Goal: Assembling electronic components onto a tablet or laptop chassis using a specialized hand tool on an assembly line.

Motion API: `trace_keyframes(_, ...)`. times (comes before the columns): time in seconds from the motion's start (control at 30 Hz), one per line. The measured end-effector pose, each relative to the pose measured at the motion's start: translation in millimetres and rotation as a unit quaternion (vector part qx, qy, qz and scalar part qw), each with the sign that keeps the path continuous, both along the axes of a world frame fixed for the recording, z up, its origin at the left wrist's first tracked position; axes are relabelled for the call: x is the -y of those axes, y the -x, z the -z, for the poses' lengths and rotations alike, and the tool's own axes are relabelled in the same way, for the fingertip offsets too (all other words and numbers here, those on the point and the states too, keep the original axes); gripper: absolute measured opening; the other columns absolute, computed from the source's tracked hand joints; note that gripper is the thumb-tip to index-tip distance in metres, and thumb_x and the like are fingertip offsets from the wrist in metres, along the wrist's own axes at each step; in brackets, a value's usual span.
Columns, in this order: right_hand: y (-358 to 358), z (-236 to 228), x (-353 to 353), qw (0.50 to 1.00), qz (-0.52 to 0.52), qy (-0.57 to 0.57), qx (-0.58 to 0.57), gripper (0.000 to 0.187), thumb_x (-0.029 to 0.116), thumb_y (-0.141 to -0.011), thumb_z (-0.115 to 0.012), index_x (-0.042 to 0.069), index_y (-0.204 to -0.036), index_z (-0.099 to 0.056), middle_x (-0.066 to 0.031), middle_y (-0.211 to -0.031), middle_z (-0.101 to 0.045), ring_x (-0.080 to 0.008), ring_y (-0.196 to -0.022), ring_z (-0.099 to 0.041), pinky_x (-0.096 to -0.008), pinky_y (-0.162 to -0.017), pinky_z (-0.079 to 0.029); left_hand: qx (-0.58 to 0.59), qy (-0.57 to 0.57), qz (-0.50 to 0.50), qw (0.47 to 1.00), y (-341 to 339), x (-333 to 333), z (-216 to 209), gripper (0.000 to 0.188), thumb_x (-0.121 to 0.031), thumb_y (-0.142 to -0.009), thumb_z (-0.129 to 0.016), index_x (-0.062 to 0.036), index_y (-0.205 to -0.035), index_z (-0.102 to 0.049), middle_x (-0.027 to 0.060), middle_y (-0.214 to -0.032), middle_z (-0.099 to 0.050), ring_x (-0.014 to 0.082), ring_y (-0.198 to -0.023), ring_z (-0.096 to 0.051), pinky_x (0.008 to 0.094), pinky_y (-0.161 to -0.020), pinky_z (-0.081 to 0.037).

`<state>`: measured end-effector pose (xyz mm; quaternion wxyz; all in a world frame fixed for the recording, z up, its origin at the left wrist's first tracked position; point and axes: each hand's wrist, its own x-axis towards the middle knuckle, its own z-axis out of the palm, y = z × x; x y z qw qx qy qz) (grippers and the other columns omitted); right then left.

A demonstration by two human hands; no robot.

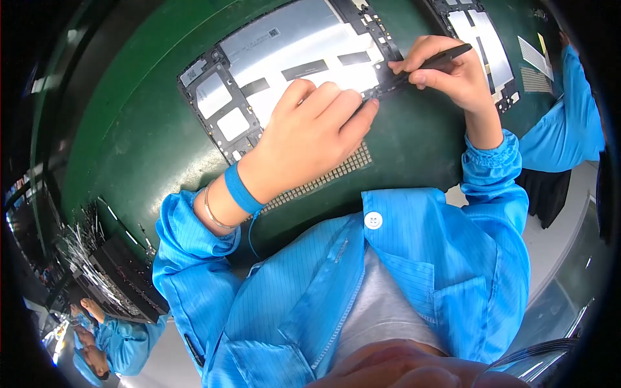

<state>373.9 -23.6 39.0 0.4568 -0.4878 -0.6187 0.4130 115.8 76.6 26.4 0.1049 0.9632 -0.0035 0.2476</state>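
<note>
A large tablet panel [284, 48], silver with a black frame and dark strips, lies slanted on the green table [414, 155]. Across its near edge rests my left hand [317, 126], fingers bent and thumb reaching to the near right corner; its fingertips are mostly hidden behind the hand. A blue band circles that wrist. My right hand [453, 74] is closed round a slim black pen-shaped tool [451, 57], whose lower end points toward the panel's right corner. The exact working tip is hidden by my fingers and the dark frame.
Another similar panel [482, 39] lies beyond my right hand. A gridded strip [336, 174] of small pale squares lies under my left forearm. At the left edge stands a dark rack [123, 278] of thin pieces. People in blue [566, 123] sit at right and lower left.
</note>
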Motion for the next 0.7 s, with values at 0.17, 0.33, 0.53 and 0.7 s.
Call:
trace_keyframes(0.17, 0, 3, 1, 1.0, 0.005, -0.005, 0.016, 0.008, -0.002, -0.082, -0.065, -0.005, -0.09, -0.066, -0.013, -0.084, -0.062, -0.0156, -0.07, -0.06, -0.0442, -0.095, -0.053, -0.009, 0.009, -0.007, 1.0, 0, 0, 1, 0.041, -0.018, -0.074, -0.073, -0.0098, -0.113, -0.065, 0.0023, -0.094, -0.054, 0.0194, -0.083, -0.052, 0.0332, -0.072, -0.04)
trace_keyframes(0.33, 1, 3, 1, 1.0, 0.007, -0.004, 0.014, 0.009, -0.002, -0.083, -0.065, -0.005, -0.091, -0.066, -0.0121, -0.082, -0.061, -0.0151, -0.07, -0.06, -0.0444, -0.095, -0.053, -0.025, 0.018, -0.009, 0.999, 0, 0, -1, 0.041, -0.018, -0.074, -0.073, -0.0081, -0.113, -0.065, 0.0021, -0.094, -0.053, 0.0193, -0.083, -0.052, 0.0328, -0.072, -0.04)
trace_keyframes(0.53, 0, 2, 2, 1.0, 0.009, 0.003, 0.022, 0.009, -0.001, -0.083, -0.065, -0.005, -0.091, -0.066, -0.0111, -0.083, -0.06, -0.0152, -0.071, -0.06, -0.0446, -0.095, -0.052, -0.022, 0.025, -0.008, 0.999, 0, 0, -1, 0.041, -0.017, -0.074, -0.073, -0.0081, -0.113, -0.065, 0.0022, -0.094, -0.053, 0.0193, -0.083, -0.052, 0.0328, -0.072, -0.04)
trace_keyframes(0.7, 9, -7, 0, 0.997, 0.006, -0.009, 0.079, 0.009, -0.003, -0.081, -0.067, -0.005, -0.09, -0.067, -0.0121, -0.083, -0.062, -0.0199, -0.075, -0.063, -0.0451, -0.094, -0.053, -0.025, 0.029, -0.012, 0.999, 1, 1, -1, 0.041, -0.017, -0.073, -0.074, -0.0079, -0.112, -0.065, 0.0022, -0.094, -0.054, 0.0194, -0.083, -0.052, 0.0329, -0.072, -0.041)
